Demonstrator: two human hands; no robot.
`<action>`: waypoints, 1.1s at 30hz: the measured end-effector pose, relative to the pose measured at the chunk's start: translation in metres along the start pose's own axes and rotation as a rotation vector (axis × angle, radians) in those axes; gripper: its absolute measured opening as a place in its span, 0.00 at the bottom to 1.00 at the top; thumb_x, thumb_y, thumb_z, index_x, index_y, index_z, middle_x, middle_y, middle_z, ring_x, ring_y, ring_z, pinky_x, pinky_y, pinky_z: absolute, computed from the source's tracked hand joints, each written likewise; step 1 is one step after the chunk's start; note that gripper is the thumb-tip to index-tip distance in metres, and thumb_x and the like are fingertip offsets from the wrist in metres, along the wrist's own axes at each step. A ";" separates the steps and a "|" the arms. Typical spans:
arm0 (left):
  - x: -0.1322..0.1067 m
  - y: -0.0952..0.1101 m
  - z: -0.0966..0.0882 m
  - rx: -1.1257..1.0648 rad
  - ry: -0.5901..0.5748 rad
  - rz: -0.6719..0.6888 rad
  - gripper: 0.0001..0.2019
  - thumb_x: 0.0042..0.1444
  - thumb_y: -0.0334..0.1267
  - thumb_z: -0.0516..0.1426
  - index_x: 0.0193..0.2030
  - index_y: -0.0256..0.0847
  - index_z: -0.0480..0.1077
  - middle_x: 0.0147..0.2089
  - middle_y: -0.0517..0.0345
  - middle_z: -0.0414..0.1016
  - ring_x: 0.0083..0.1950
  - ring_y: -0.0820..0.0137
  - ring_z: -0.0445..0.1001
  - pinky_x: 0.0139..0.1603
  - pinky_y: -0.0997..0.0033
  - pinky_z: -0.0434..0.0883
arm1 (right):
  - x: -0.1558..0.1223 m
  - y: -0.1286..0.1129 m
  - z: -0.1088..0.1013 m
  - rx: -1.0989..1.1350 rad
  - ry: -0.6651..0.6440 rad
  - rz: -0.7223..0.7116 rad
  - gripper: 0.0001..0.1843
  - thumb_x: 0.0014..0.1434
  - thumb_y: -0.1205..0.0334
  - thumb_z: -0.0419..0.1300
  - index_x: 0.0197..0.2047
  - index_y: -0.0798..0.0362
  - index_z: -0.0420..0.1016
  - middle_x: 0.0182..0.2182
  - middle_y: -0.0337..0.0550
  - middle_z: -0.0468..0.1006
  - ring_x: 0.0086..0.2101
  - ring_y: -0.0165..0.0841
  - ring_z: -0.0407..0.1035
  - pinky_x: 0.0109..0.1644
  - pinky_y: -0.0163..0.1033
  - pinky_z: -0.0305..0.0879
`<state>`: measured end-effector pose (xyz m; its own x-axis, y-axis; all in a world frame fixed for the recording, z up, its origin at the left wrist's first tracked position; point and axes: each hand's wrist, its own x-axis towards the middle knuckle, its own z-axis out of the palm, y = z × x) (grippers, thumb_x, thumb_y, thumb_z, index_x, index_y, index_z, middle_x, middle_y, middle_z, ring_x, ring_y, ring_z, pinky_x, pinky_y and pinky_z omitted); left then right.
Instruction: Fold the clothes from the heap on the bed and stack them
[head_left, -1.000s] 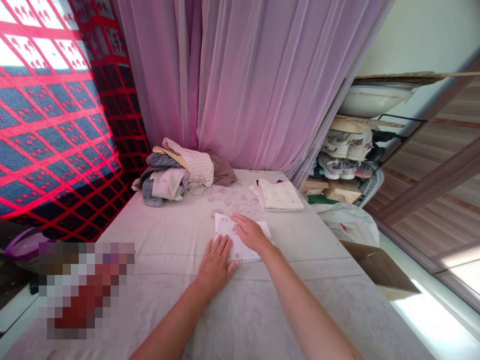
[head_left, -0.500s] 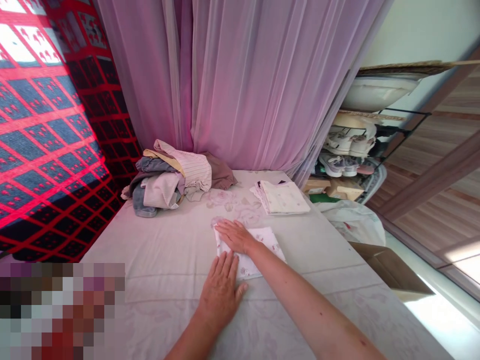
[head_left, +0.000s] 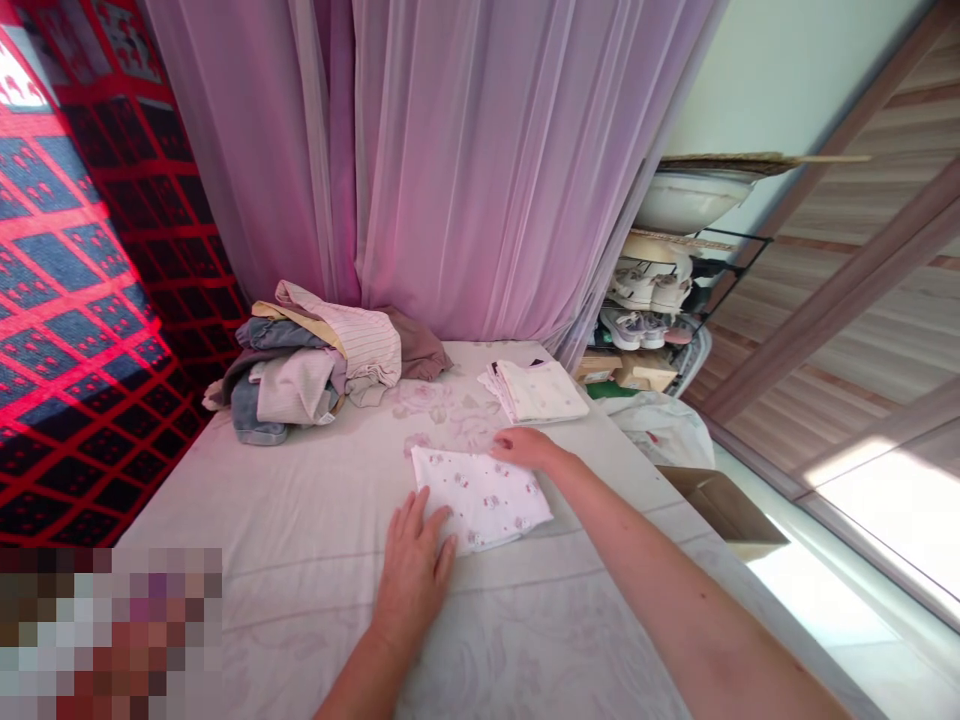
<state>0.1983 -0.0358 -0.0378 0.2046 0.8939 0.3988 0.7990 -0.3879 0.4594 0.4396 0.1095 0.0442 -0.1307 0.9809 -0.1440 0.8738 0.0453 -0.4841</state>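
Observation:
A folded white cloth with a small printed pattern lies flat on the sheet-covered bed in front of me. My left hand rests at its near left edge, fingers stretched out and apart. At the far right edge of the cloth, my right hand has its fingers curled in and closed on the border; the fingertips are partly hidden. Just beyond that hand sits a small stack of folded cream and white cloths.
A heap of loose clothes lies at the back left, before a purple curtain. On the right stand a rack with shoes, a white plastic bag and an open cardboard box. The lower left corner is pixelated.
My right hand has slid from the cloth's far left part to its far right edge and curled. The left hand stays near the left edge. The view has turned slightly right.

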 end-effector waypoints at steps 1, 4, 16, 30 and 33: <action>0.001 -0.001 -0.001 0.000 0.005 -0.040 0.16 0.61 0.43 0.51 0.53 0.45 0.71 0.67 0.47 0.60 0.68 0.52 0.56 0.64 0.41 0.58 | -0.004 0.006 -0.003 0.027 -0.008 0.073 0.13 0.46 0.50 0.66 0.32 0.49 0.78 0.31 0.41 0.80 0.38 0.38 0.73 0.44 0.39 0.66; 0.004 -0.001 -0.004 -0.008 -0.021 -0.093 0.15 0.61 0.42 0.51 0.51 0.46 0.73 0.65 0.48 0.63 0.67 0.52 0.58 0.64 0.39 0.55 | -0.023 0.016 -0.003 0.154 -0.084 0.263 0.15 0.48 0.48 0.65 0.31 0.52 0.76 0.28 0.43 0.79 0.33 0.37 0.73 0.36 0.38 0.67; 0.011 -0.003 -0.007 -0.299 0.113 -0.194 0.15 0.60 0.43 0.50 0.49 0.43 0.71 0.62 0.45 0.66 0.63 0.58 0.65 0.65 0.46 0.58 | -0.079 -0.004 0.016 0.796 -0.071 0.350 0.13 0.52 0.62 0.61 0.41 0.57 0.72 0.35 0.45 0.81 0.33 0.32 0.74 0.32 0.33 0.67; 0.009 -0.004 -0.010 -0.439 0.171 -0.277 0.18 0.60 0.41 0.50 0.56 0.43 0.67 0.67 0.45 0.59 0.52 0.62 0.73 0.28 0.73 0.72 | 0.038 -0.034 -0.125 1.430 0.531 0.103 0.08 0.54 0.69 0.60 0.39 0.55 0.71 0.23 0.35 0.77 0.25 0.29 0.73 0.30 0.32 0.71; 0.008 -0.007 -0.009 -0.405 0.157 -0.268 0.18 0.60 0.41 0.51 0.56 0.44 0.67 0.67 0.48 0.59 0.52 0.63 0.73 0.29 0.73 0.72 | 0.059 -0.010 -0.131 1.582 0.782 0.227 0.13 0.57 0.68 0.58 0.46 0.50 0.69 0.27 0.32 0.78 0.28 0.28 0.74 0.34 0.34 0.74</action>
<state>0.1896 -0.0284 -0.0307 -0.0898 0.9415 0.3247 0.5224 -0.2331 0.8202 0.4848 0.1911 0.1531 0.5607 0.8155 -0.1433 -0.4615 0.1641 -0.8718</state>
